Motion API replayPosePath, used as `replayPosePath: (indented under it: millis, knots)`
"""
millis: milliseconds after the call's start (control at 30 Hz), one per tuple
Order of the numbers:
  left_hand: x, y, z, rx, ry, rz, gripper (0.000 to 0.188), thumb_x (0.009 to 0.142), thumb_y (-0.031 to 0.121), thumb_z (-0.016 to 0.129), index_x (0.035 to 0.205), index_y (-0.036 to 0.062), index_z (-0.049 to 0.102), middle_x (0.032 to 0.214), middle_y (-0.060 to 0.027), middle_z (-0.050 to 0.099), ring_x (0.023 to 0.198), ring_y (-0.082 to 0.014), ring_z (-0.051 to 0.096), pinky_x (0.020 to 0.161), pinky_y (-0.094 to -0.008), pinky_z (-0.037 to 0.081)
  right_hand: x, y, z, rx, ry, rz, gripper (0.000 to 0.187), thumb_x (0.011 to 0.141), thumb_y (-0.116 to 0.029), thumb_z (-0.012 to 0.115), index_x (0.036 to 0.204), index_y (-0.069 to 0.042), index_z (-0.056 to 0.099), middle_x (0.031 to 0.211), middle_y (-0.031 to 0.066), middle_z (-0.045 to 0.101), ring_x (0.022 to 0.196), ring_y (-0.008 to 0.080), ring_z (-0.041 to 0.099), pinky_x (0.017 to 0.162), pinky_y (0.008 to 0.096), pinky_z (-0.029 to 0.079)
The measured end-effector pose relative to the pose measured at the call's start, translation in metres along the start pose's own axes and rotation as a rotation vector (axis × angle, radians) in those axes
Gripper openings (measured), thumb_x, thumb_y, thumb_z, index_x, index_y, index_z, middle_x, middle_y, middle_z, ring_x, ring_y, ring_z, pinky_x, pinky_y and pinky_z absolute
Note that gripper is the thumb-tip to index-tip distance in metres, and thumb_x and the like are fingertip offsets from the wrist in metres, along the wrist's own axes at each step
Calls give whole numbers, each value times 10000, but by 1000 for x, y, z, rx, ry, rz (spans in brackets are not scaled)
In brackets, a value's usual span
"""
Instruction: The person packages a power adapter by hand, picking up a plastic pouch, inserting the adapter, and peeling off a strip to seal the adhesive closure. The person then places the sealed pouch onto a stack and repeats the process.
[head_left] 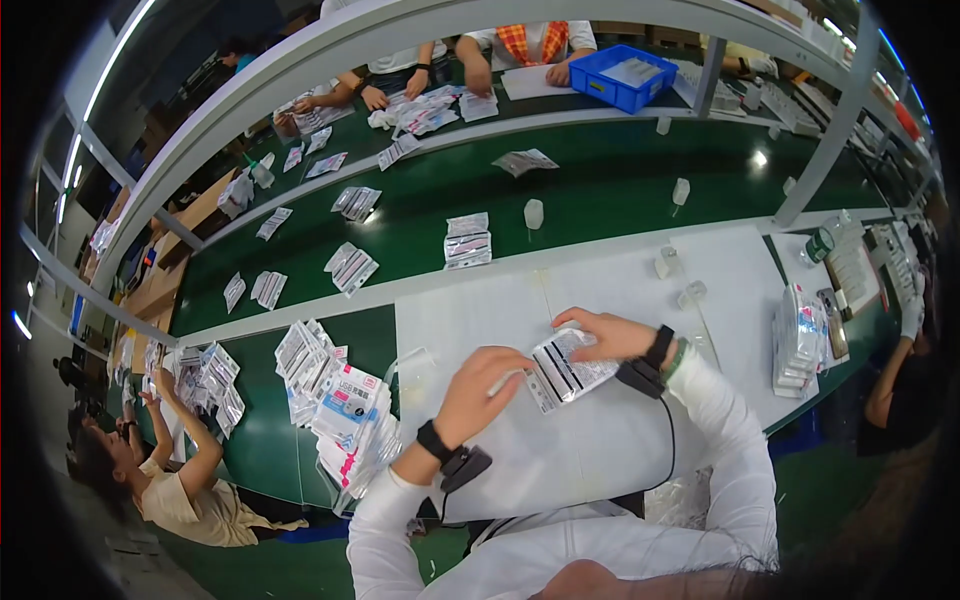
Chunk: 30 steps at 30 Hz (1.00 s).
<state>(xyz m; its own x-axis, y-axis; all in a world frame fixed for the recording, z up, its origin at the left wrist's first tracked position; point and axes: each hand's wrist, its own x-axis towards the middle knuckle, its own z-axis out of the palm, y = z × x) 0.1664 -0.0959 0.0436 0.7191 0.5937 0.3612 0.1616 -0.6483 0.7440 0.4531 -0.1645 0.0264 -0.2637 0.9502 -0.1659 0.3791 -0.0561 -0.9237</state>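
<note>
A flat silver-and-white printed packet (563,377) lies tilted on the white work sheet in front of me, dark stripes across its upper face. My right hand (607,337) covers its upper right part, thumb on the face and fingers along the far edge. At the packet's left edge is my left hand (484,392), fingers stretched toward it and apart, gripping nothing that I can see. Left of that arm, a heap of similar packets (345,405) with pink and blue print spreads over the table. To the right stands a stack of packets (797,345).
Beyond the white sheet (470,345) runs a green conveyor belt (420,205) carrying scattered packets and small clear pieces. Co-workers sit across it and at my left and right. A blue bin (622,78) stands at the far side. Metal frame posts rise around the bench.
</note>
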Motion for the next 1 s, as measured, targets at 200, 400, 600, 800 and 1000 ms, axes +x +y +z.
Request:
replayPosePath:
  millis: [200,400,600,800,1000]
  knots:
    - [33,-26,50,302,-482,336,311,811,178,691,1113,117,651,1143,-70,618,1055,-259,576,893,-360,456,17,-12,2,-782,153,-26,657,767,-138,755,1351,-87,459,1157,128,619,1060,308,610,893,400,488]
    - [53,-19,61,559,-588,386,197,777,211,704,942,113,662,1041,-26,615,1039,-221,560,863,-360,439,-5,-2,14,-979,579,-483,599,745,-156,736,1305,-92,532,1126,112,622,1108,280,594,917,415,480]
    - [50,-36,76,293,-652,245,187,780,233,690,912,108,647,954,-17,620,1007,-223,579,806,-391,485,-7,38,25,-885,235,-368,491,810,-114,631,1298,-87,576,1307,77,579,1248,253,519,1053,368,417]
    - [3,-27,68,381,-497,419,130,814,162,665,932,109,659,895,-53,628,903,-258,614,730,-374,521,-2,59,16,-686,95,-459,612,845,-261,665,1412,-118,486,1477,82,459,1390,259,394,1141,394,329]
    - [-27,-16,40,236,-420,290,238,849,125,609,1083,126,652,1000,-43,634,952,-247,625,767,-354,540,-19,35,25,-757,113,-285,970,704,-498,775,1504,-148,354,1556,79,342,1447,289,297,1163,493,235]
